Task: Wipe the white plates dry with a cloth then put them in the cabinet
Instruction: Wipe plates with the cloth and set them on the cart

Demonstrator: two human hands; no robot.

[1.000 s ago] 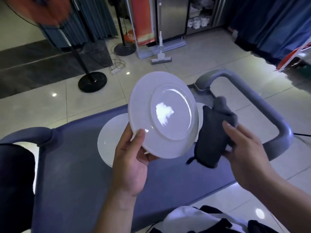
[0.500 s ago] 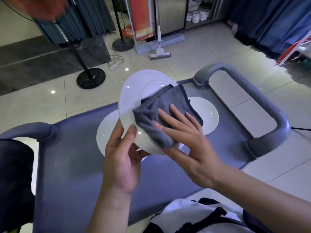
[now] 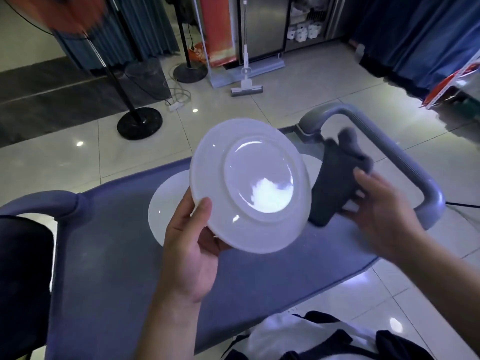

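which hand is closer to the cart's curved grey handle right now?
Right. The right hand, gripping the grey cloth, sits just inside the handle. The left hand holds the white plate farther off, over the cart's middle.

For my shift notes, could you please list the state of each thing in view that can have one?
Held white plate: lifted, tilted, underside facing the camera.
Grey cloth: bunched, off the plate.
Left hand: gripping the plate's rim.
Right hand: holding the cloth.
Two other white plates: lying flat on the cart.
Standing fan: spinning, blurred.
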